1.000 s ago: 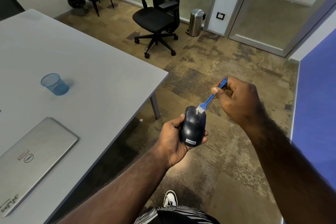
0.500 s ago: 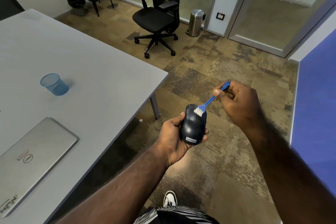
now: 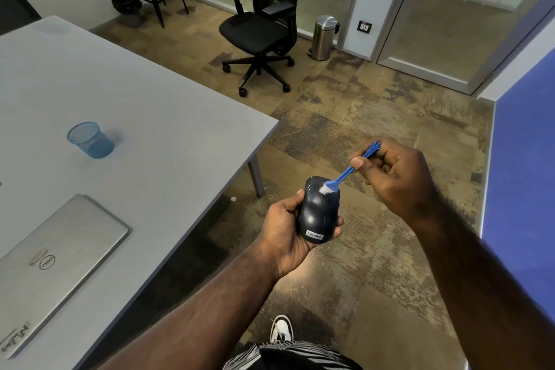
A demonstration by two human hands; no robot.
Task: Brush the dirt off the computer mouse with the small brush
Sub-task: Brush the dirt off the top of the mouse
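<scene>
A dark computer mouse with a Lenovo label rests in my left hand, held in the air off the table's right edge. My right hand pinches the handle of a small blue brush. Its white bristles touch the top front of the mouse, near the scroll wheel. My left palm and fingers hide the underside and left flank of the mouse.
A grey table at the left carries a blue mesh cup and a closed silver laptop. A black office chair, a steel bin and a blue partition stand around the carpeted floor.
The brush head has shifted slightly right and down across the mouse's front, and my right hand has dropped a little. My left hand and the mouse have stayed almost still.
</scene>
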